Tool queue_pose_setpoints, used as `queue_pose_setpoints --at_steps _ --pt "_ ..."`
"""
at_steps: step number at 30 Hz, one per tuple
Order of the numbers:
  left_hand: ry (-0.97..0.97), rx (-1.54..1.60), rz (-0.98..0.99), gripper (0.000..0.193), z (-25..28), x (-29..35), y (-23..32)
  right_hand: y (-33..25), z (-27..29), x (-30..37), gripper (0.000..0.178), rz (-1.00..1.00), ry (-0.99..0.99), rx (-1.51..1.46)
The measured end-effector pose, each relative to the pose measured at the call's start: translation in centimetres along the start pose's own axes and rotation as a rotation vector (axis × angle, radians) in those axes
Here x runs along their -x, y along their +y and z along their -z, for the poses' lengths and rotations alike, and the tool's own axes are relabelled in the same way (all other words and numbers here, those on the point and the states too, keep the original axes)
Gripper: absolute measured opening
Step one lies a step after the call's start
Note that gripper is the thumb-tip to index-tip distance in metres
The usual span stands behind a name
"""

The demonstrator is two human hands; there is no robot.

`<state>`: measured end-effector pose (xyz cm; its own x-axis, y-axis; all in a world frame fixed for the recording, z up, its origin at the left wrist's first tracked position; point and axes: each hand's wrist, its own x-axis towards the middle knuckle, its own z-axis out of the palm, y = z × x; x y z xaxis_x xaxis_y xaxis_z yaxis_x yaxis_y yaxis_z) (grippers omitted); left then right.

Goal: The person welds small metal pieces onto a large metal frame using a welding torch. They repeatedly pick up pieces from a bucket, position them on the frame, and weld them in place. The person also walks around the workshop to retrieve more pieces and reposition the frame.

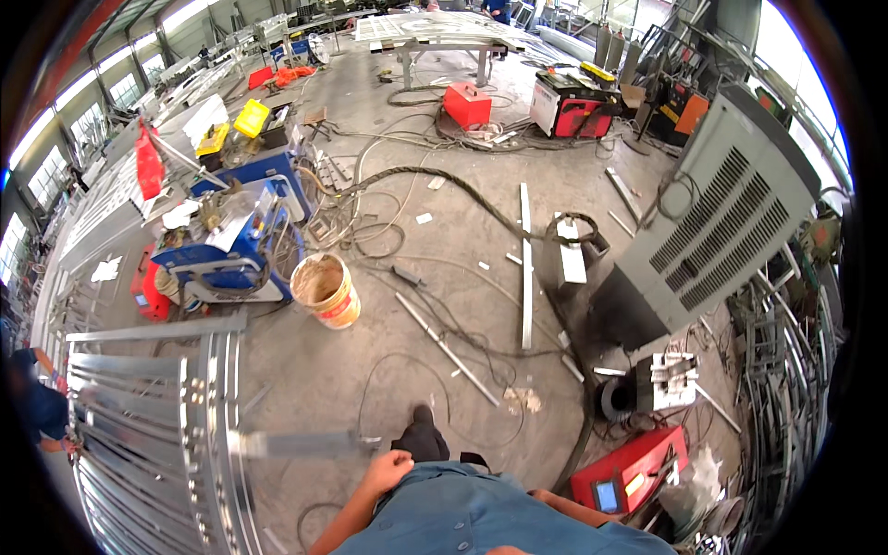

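Nearest the viewer, the left hand (387,470) is closed around one end of a blurred grey metal bar (301,445). The bar's long axis runs roughly level, pointing leftward from the fist toward the silver-grey ribbed steel gate panel (157,444), its far end at the panel's right upright. The right hand is hidden below the blue-shirted torso; its state cannot be told. The left hand is thus the only one on the bar. Farther off stand a yellow-and-orange plastic bucket (326,290), a blue welding machine (227,250) and a large grey louvred cabinet (721,217).
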<state>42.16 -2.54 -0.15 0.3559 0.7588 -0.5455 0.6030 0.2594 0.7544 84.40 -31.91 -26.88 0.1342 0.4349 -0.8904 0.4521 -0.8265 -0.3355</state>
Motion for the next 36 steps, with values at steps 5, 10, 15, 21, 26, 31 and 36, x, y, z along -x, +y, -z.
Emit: queue_pose_setpoints --at_steps 5,10,15,21,26,31,36 --pt "-0.125 0.156 0.066 0.044 4.9 -18.3 3.8 -18.1 12.6 -7.3 0.055 -0.082 0.097 -0.114" --pt "-0.167 -0.034 -0.047 0.048 16.4 -38.5 15.8 -33.8 23.1 -11.9 0.063 -0.056 0.143 -0.176" --pt "-0.117 -0.204 -0.201 0.050 28.6 -57.0 30.8 -52.9 35.7 -14.6 0.071 -0.016 0.173 -0.259" --pt "-0.083 0.063 -0.121 0.046 36.4 -86.6 36.1 -68.2 50.5 -33.0 0.069 0.033 0.296 -0.271" --pt "0.143 -0.317 0.071 0.068 42.5 -99.5 34.1 -85.4 67.1 -43.6 0.043 0.211 0.196 0.175" --pt "0.135 -0.373 -0.048 0.077 42.6 -108.6 41.5 -96.2 81.7 -54.2 0.033 0.225 -0.076 0.638" --pt "0.074 -0.378 -0.078 0.067 48.1 -123.8 47.1 -108.7 89.9 -62.9 0.030 0.222 0.032 0.503"
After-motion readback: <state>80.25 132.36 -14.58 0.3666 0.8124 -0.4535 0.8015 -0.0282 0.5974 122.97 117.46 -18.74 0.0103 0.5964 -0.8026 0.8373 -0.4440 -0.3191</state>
